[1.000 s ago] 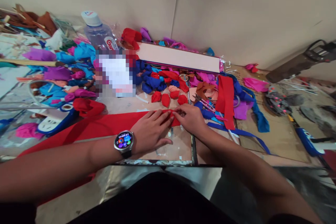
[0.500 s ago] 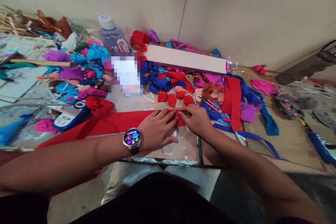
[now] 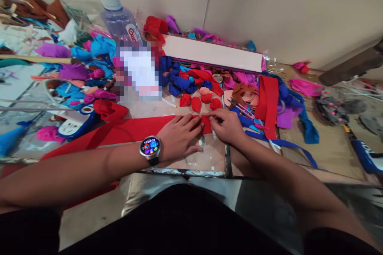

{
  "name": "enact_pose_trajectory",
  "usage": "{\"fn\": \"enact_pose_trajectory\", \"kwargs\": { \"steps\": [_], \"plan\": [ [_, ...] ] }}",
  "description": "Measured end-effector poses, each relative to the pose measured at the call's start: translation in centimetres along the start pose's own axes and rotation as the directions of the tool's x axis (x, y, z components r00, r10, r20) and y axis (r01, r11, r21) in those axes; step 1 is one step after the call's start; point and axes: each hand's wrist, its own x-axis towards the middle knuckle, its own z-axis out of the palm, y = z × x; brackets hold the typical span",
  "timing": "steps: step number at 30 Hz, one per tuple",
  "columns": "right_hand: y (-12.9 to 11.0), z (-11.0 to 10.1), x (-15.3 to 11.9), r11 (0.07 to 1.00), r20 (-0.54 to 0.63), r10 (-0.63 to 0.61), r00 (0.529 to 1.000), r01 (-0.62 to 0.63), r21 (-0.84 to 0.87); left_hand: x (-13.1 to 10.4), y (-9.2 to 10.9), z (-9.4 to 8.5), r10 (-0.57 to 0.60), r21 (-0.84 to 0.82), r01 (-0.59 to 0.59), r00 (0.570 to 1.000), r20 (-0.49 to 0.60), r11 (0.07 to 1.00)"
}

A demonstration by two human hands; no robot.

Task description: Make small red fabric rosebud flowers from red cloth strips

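A long red strip (image 3: 137, 127) of thin, cloth-like material lies along the near part of the work table, its left end trailing over the front edge. Flat on its right part rests my left hand (image 3: 182, 132), fingers stretched out and thumb apart. At the strip's right end, my right hand (image 3: 226, 125) is closed in a pinch by the far corner, its fingertips partly hidden. Just beyond the hands sit several small red petal-like pieces (image 3: 196, 104). A folded red strip (image 3: 267, 105) hangs over scraps to the right.
Behind stand a clear bottle (image 3: 119, 20) with a white cap and a long pale box (image 3: 212, 51). Coloured bundles (image 3: 74, 71) crowd the left, beside a blue-and-white power strip (image 3: 79, 121). Pink-handled scissors (image 3: 245, 111) lie among scraps. A pin cushion (image 3: 333, 105) sits at right.
My right fingertips have shifted slightly rightward to the strip's end. My left hand stays flat on the strip. The whole view has tilted a little, moving the table upward in the picture.
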Motion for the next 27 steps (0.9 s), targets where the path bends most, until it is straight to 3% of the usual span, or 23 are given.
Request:
{"fn": "enact_pose_trajectory", "kwargs": {
  "steps": [21, 27],
  "plan": [
    [0.29, -0.22, -0.28, 0.995, 0.037, -0.095, 0.995, 0.093, 0.046, -0.07, 0.06, -0.02, -0.019, -0.072, 0.019, 1.000, -0.003, 0.997],
    [0.09, -0.25, -0.28, 0.998, 0.064, -0.053, 0.997, 0.052, 0.027, -0.04, 0.10, -0.18, -0.018, -0.099, 0.019, 1.000, 0.016, 0.995]
  ]
}}
